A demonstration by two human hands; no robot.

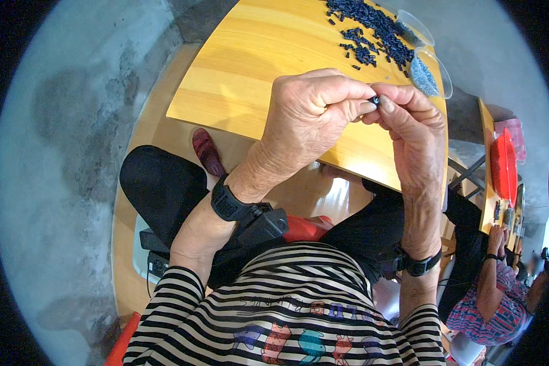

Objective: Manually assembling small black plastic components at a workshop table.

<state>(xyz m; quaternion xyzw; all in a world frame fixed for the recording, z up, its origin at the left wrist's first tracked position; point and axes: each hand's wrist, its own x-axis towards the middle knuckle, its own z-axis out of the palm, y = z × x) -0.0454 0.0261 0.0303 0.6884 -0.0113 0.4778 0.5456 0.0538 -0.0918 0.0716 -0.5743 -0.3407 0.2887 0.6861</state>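
Note:
Above the table's near right part, my left hand and my right hand meet fingertip to fingertip. Between them they pinch a small black cylindrical piece, mostly covered by the thumbs and forefingers. A tiny light spot shows on its end; what it is I cannot make out. Beyond my hands lies a loose heap of small black pieces of similar size. Right of my left hand's reach, a clear cup lies tipped, with small light-blue parts in it.
A second clear tub stands behind the cup by the wooden table's right edge. To the right, a co-worker in a patterned top sits at another table with a red basin. A red stool shows below.

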